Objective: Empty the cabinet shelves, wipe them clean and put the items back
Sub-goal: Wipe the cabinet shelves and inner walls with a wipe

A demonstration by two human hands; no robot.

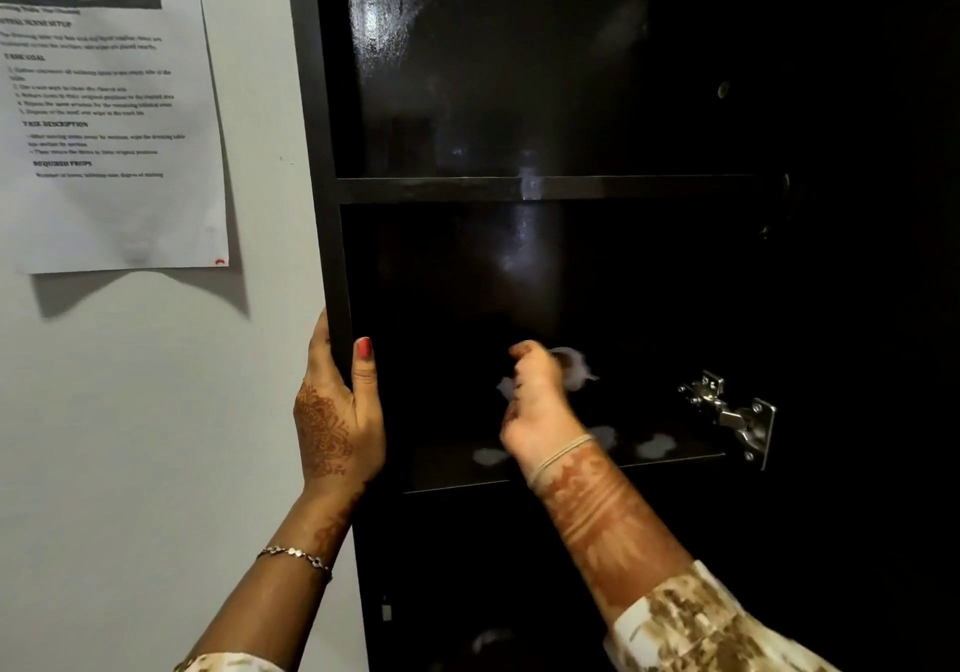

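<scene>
Both full — left grip [337, 411] holds cabinet edge [324, 178], right grip [537, 396] holds wipe [576, 367]; sheet [114, 110] reads "TASK DESCRIPTION".

Glossy black cabinet shelf board [441, 479] at the foot of the silver metal door hinge [727, 411], with pale whitish patches [655, 446] on its top left of that hinge, and another black shelf board [415, 189] well above the hinge.

Likely a home room: black shelved cabinet [318, 152] against a pale wall [130, 411] bearing a printed sheet [114, 126].
</scene>
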